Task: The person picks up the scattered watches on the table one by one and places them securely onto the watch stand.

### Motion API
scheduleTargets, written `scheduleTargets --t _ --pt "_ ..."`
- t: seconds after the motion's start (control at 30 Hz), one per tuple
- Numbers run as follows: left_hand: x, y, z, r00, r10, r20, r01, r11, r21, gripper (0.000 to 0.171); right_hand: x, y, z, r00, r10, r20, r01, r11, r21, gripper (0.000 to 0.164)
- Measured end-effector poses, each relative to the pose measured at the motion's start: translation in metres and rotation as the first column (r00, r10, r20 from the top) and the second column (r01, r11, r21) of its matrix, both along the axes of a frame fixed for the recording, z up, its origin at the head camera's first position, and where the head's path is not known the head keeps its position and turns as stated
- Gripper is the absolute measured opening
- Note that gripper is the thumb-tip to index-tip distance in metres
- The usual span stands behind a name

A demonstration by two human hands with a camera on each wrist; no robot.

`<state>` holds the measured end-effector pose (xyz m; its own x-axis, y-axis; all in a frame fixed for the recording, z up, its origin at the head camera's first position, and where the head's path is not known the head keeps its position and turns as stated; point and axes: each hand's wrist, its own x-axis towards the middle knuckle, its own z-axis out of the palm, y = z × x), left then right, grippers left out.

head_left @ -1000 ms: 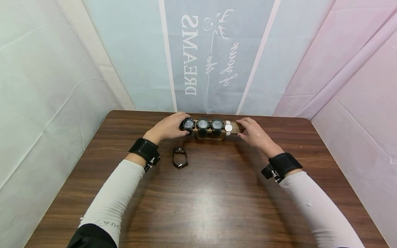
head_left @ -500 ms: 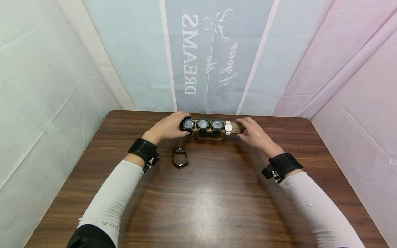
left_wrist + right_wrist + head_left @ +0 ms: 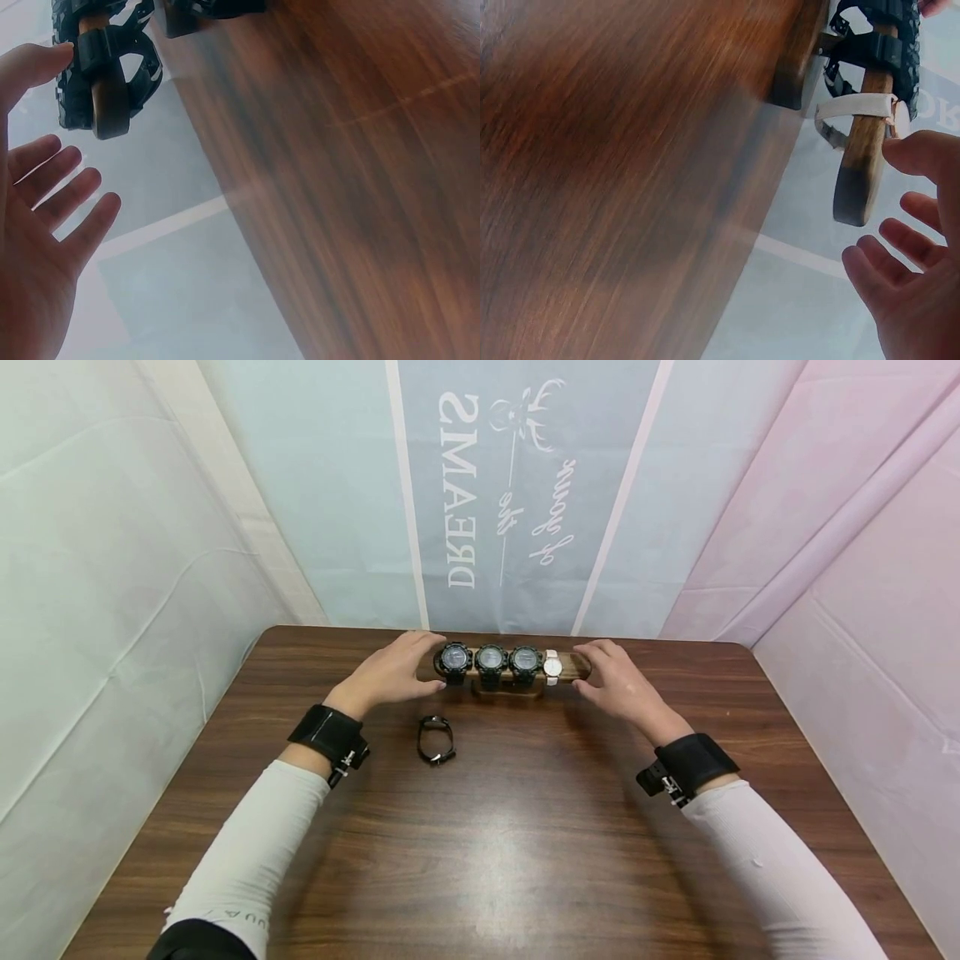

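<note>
A wooden watch stand (image 3: pixel 576 667) stands near the back edge of the table. Three chunky black watches (image 3: pixel 491 658) and a slim watch with a white strap (image 3: pixel 552 667) sit along its bar. My left hand (image 3: pixel 384 677) is beside the bar's left end; in the left wrist view its fingers are spread, clear of the wood. Around the right end is my right hand (image 3: pixel 621 687), fingers apart and thumb close to the bar; whether the thumb touches it I cannot tell. A black watch (image 3: pixel 436 721) with its strap closed in a loop lies in front of the stand.
The brown wooden table (image 3: pixel 480 835) reaches back to a pale blue printed cloth (image 3: pixel 502 510). White cloth walls (image 3: pixel 135 610) rise along both sides. Both wrists carry black straps (image 3: pixel 327 739) with small camera mounts.
My left hand has let go of the stand's left end and drawn back to the left. The right fingers have shifted slightly at the other end. The stand and watches have stayed put.
</note>
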<state>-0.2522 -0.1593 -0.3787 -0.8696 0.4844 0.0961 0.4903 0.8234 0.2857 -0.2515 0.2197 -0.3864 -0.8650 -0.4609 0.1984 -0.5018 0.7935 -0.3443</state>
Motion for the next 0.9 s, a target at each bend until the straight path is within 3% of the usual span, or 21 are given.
scheduleTargets --t 0.27,0.5,0.9 --pt "0.013 -0.015 0.0 1.0 0.022 0.006 -0.023 1.0 0.001 0.075 0.011 -0.007 0.006 0.994 0.023 -0.111 -0.029 0.998 -0.053 0.048" --pt "0.024 -0.025 -0.006 0.999 0.025 0.021 -0.026 0.999 0.027 0.068 0.022 -0.015 0.011 0.991 0.036 -0.13 -0.045 0.997 -0.062 0.045" --pt "0.046 -0.029 -0.019 0.988 0.012 0.154 -0.015 1.0 0.017 0.055 0.038 -0.027 0.007 0.98 0.101 -0.172 -0.115 0.991 -0.074 0.045"
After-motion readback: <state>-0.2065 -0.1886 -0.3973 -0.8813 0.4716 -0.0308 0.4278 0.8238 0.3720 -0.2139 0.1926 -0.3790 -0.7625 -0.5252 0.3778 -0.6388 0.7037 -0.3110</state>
